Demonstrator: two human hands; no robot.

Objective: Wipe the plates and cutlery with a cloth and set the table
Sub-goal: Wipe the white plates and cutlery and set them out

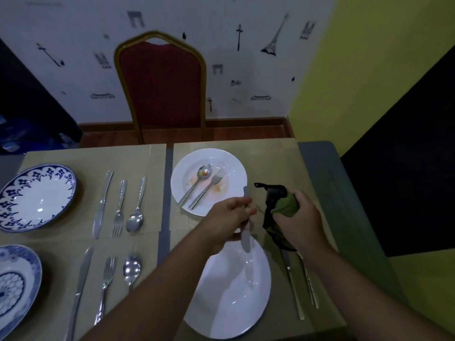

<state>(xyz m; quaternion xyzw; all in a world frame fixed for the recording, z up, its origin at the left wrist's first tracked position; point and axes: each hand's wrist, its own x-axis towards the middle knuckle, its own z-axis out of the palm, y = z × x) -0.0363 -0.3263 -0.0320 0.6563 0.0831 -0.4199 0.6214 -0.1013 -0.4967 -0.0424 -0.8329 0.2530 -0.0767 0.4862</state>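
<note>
Fingers (pixel 242 211) of the left hand (pixel 229 217) are curling round a knife (pixel 245 238), its lower end hanging over the near white plate (pixel 229 303). The right hand (pixel 301 217) is gripping a bunched green-and-black cloth (pixel 282 205) just beside it. Beyond, a soiled white plate (pixel 209 153) is carrying a spoon (pixel 197 183) and fork (pixel 209 188).

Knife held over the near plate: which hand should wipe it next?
Right. The right hand grips the cloth, close beside the knife. The left hand holds the knife above the near white plate, so it should only steady it.
</note>
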